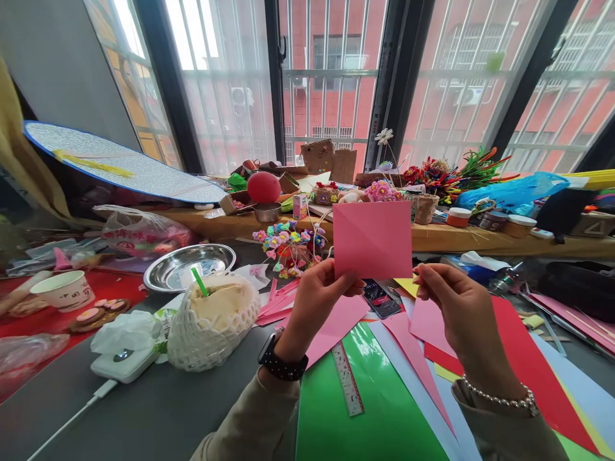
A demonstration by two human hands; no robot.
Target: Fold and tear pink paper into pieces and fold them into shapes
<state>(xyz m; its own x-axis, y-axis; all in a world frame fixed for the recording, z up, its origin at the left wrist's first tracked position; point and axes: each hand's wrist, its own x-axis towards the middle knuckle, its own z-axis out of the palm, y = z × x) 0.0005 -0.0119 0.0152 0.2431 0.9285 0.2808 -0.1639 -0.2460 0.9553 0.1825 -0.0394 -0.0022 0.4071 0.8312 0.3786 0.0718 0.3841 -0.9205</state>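
Observation:
A square of pink paper point(373, 240) with a faint diagonal crease is held upright above the desk. My left hand point(314, 301) pinches it at the lower left corner, thumb in front. Just off its lower right corner, my right hand point(456, 307) has thumb and fingers pinched together; whether anything is between them I cannot make out. Below lie pink paper pieces point(336, 326), a green sheet point(384, 410) with a clear ruler point(348, 381) on it, and a red sheet point(533, 365). A phone point(382, 299) rests behind the hands.
A coconut in white foam netting point(211, 326) with a green straw stands left, beside a metal basin point(189, 266) and a white charger point(122, 362). At far left, another person's hand point(24, 298) is near a paper cup point(65, 291). Crafts, jars and a red balloon point(264, 187) crowd the windowsill.

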